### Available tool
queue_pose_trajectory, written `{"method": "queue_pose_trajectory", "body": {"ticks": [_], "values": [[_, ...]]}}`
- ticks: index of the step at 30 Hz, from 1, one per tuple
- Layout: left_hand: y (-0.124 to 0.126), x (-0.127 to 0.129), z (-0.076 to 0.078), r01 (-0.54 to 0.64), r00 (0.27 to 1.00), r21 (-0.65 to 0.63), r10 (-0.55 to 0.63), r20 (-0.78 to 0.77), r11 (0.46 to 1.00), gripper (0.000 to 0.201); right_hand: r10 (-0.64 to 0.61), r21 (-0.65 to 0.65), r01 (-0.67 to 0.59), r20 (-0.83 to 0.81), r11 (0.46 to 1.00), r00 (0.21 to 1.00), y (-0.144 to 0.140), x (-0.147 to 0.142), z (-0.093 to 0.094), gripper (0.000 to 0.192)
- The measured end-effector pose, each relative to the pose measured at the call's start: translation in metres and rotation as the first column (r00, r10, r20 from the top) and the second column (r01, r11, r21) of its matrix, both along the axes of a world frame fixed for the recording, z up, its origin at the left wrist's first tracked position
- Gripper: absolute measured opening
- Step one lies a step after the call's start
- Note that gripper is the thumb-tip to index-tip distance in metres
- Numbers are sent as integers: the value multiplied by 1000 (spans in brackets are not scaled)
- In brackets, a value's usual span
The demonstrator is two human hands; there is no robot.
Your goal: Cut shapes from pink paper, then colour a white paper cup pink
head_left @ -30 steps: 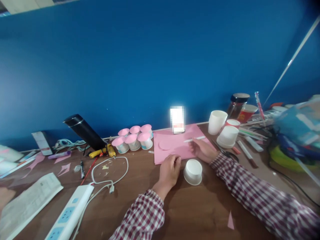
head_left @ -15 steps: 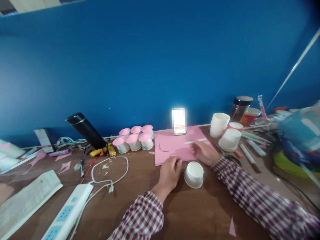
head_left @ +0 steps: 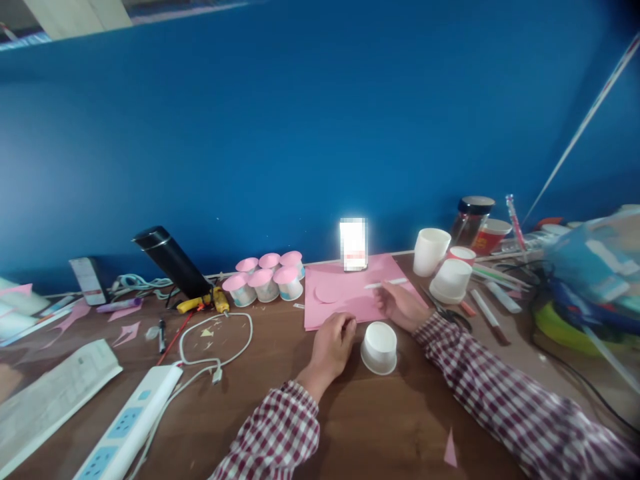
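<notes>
My left hand (head_left: pixel 334 345) rests at the front edge of the pink paper (head_left: pixel 360 312), its fingers curled into a loose fist with nothing visible in them. On the paper's right side lies my right hand (head_left: pixel 401 308), fingers loosely bent and apart. A white pen (head_left: pixel 374 285) lies just beyond its fingertips, touching or very close to them. Between my hands a white paper cup (head_left: pixel 380 347) stands upside down on the table. A pink paper disc (head_left: pixel 326 292) sits on the paper's left part. Behind it a lit phone (head_left: pixel 354 245) leans upright, its screen blurred.
Several pink-topped cups (head_left: pixel 263 285) stand to the left, beside a black bottle (head_left: pixel 173 260) and white cable (head_left: pixel 250 333). A power strip (head_left: pixel 133 420) lies nearer. On the right are white cups (head_left: pixel 433 253), scissors (head_left: pixel 457 319), a cutter (head_left: pixel 489 315) and a jar (head_left: pixel 470 220).
The whole view has shifted slightly, so table things appear a little further left. Both hands keep their places beside the cup and paper.
</notes>
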State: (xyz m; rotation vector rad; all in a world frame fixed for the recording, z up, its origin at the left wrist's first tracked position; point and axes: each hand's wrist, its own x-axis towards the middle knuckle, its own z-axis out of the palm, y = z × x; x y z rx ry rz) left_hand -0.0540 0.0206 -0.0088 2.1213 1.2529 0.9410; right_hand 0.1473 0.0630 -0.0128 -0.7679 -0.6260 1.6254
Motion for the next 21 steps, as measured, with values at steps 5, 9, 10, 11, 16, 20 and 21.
{"method": "queue_pose_trajectory", "body": {"ticks": [5,9,10,11,16,20,21], "values": [[-2,0,0,3,1000,8,-3,17,1000,28,7,-3,-7,1,1000,1000,0,0,-1,12],[-2,1,0,6,999,8,-6,38,1000,28,16,-6,-16,6,1000,1000,0,1,0,14],[-2,1,0,10,999,5,-10,45,1000,29,18,-6,-18,6,1000,1000,0,1,0,14],[-2,1,1,13,998,0,-13,54,1000,29,19,-5,-19,7,1000,1000,0,1,0,14],[-9,-3,9,51,979,-11,-48,198,999,32,13,2,-13,2,1000,1000,-1,-1,1,13],[-25,-6,15,111,972,58,-121,200,992,61,16,-12,-16,4,1000,1000,-2,-2,4,12],[-29,-5,15,122,978,48,-128,167,991,75,18,-17,-18,5,1000,1000,-2,-2,5,12]]}}
